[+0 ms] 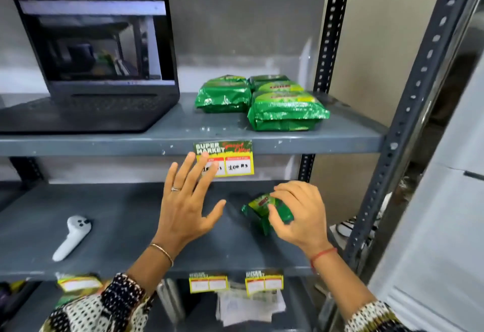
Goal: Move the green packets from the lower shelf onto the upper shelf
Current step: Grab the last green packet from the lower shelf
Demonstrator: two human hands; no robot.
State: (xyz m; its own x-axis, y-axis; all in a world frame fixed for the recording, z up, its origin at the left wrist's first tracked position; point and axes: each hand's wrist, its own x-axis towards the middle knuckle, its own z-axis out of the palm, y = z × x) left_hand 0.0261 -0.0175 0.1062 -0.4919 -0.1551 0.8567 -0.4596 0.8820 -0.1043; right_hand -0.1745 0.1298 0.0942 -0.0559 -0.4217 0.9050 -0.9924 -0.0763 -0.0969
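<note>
Packet (269, 210) on lower shelf (125, 227), right side, pinched in right hand (298, 216) by fingertips only. Left hand (186, 200) spread wide, empty. Risk: slick foil slips during the lift, or snags upper shelf (104, 144) lip beside price tag (225, 158).

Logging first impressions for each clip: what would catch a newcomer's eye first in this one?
Probably the shiny green packets clustered on the right of the upper shelf, beside an open laptop on its left. Below, the right hand grips one more green packet over the lower shelf, while the left hand hangs open, fingers spread. A white controller lies at the far left.
</note>
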